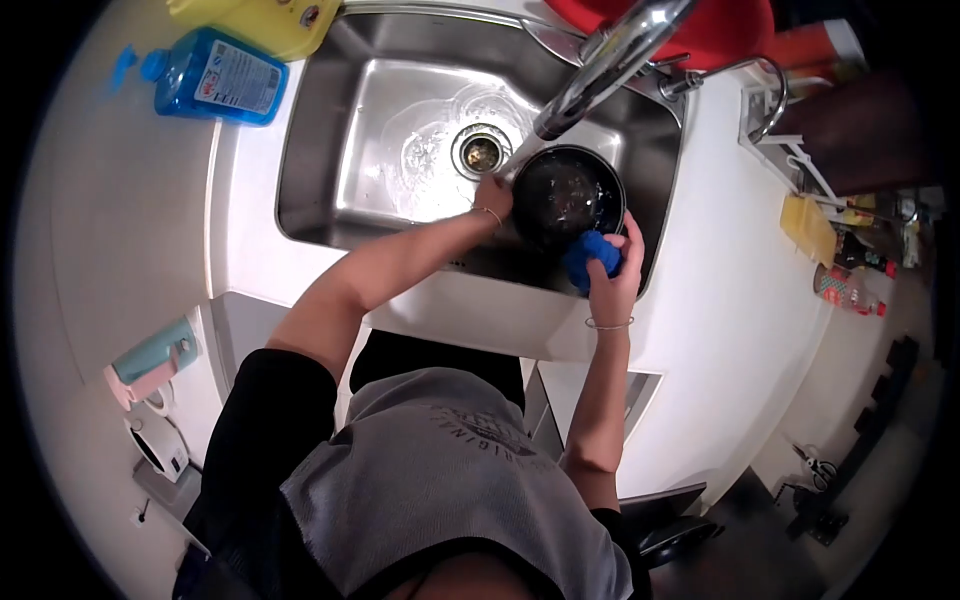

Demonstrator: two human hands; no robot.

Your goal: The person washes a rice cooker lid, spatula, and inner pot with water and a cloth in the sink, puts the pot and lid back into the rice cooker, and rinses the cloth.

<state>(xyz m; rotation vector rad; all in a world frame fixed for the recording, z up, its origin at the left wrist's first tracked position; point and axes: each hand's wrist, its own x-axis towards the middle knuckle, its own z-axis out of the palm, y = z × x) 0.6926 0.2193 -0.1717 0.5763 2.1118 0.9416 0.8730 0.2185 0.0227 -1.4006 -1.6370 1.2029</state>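
A round black pot (568, 190) is held tilted over the right half of the steel sink (375, 110), its dark wet inside facing me. My left hand (494, 197) is closed at the left side of the pot, its fingertips partly hidden. My right hand (620, 262) grips a blue scrubbing cloth (590, 258) at the pot's near right edge, with fingers reaching along the rim. Water runs from the chrome faucet (615, 65) down beside the pot's left rim. Water spreads over the basin floor around the drain (481, 153).
A blue soap bottle (225, 78) and a yellow jug (268, 25) stand left of the sink. Behind the faucet is a red basin (710, 30). A smaller curved tap (770, 95) rises at the right. A yellow sponge (808, 230) and a bottle (848, 290) lie farther right.
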